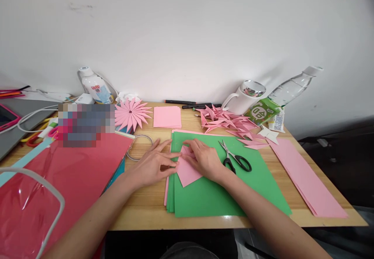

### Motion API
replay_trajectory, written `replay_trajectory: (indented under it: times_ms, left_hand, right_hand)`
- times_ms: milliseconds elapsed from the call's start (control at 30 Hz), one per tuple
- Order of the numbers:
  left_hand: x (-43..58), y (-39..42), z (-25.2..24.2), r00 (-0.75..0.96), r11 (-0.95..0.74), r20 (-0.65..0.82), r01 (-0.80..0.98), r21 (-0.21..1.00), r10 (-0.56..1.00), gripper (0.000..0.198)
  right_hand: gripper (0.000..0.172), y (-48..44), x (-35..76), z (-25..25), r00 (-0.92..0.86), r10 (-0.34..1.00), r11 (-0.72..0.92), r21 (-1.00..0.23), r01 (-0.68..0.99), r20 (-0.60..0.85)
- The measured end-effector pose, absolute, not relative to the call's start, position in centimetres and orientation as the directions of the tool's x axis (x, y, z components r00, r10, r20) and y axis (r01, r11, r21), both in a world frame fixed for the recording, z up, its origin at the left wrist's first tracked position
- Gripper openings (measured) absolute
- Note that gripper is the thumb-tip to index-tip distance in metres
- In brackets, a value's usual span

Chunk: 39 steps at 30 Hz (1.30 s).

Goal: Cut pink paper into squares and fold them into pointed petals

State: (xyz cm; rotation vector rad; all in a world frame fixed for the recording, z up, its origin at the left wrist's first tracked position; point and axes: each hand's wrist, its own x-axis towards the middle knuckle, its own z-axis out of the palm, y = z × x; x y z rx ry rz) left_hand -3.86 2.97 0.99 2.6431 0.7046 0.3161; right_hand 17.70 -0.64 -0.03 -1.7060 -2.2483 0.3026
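A pink paper square (187, 172) lies on a stack of green sheets (222, 188) in the middle of the wooden desk (146, 208). My left hand (153, 164) rests at the stack's left edge, its fingers stretched out and pressing on the pink paper's left corner. My right hand (204, 158) lies flat on the paper's upper part, fingers pressed down on a fold. Black-handled scissors (236, 158) lie on the green sheets just right of my right hand.
A pink paper flower (131, 114), a stack of pink squares (167, 117) and a heap of folded pink pieces (226, 123) sit behind. Pink strips (306, 177) lie right, red sheets (70, 177) left. A mug (244, 97), bottles and markers (193, 104) line the wall.
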Motion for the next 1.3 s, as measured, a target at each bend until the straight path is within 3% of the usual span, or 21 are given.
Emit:
replay_trajectory:
  times_ms: [133, 300, 433, 633, 767, 967, 1033, 1200, 1300]
  left_hand:
    - [-3.4, 2.5, 1.4, 0.876, -0.875, 0.179, 0.387, 0.29, 0.447, 0.022]
    - [-2.3, 0.8, 2.3, 0.933, -0.967, 0.252, 0.245, 0.071, 0.255, 0.018]
    - [-1.8, -0.2, 2.8, 0.934, -0.959, 0.227, 0.252, 0.13, 0.276, 0.027]
    - [-1.5, 0.6, 2.2, 0.92, -0.931, 0.265, 0.204, 0.302, 0.288, 0.022]
    - [-0.9, 0.8, 1.8, 0.835, -0.827, 0.293, 0.293, 0.48, 0.466, 0.018]
    - [0.0, 0.2, 1.2, 0.7, -0.635, 0.229, 0.397, 0.663, 0.677, 0.007]
    - [0.1, 0.0, 0.9, 0.677, -0.588, 0.214, 0.389, 0.709, 0.705, 0.01]
    - [-0.1, -0.4, 0.6, 0.648, -0.596, 0.252, 0.388, 0.703, 0.719, 0.012]
    - [-0.4, -1.1, 0.8, 0.686, -0.75, 0.363, 0.419, 0.512, 0.631, 0.016]
  right_hand:
    - [0.016, -0.3, 18.8, 0.1, -0.296, 0.949, 0.309, -0.5, 0.809, 0.108]
    - [0.018, 0.0, 19.8, 0.2, -0.418, 0.898, 0.424, -0.53, 0.734, 0.14]
    - [0.019, 0.1, 19.9, 0.3, -0.43, 0.89, 0.439, -0.551, 0.71, 0.155]
    - [0.018, 0.2, 20.2, 0.3, -0.455, 0.879, 0.448, -0.579, 0.681, 0.144]
    - [0.011, 0.2, 20.2, 0.9, -0.431, 0.897, 0.396, -0.599, 0.696, 0.091]
    - [0.029, 0.2, 20.5, 1.9, -0.483, 0.874, 0.375, -0.69, 0.619, 0.041]
    - [0.027, 0.2, 20.8, 2.1, -0.526, 0.85, 0.389, -0.708, 0.589, 0.028]
    - [0.011, 0.1, 21.2, 1.9, -0.554, 0.833, 0.408, -0.685, 0.604, 0.008]
    - [0.01, 0.1, 21.0, 1.7, -0.543, 0.84, 0.412, -0.674, 0.613, 0.02]
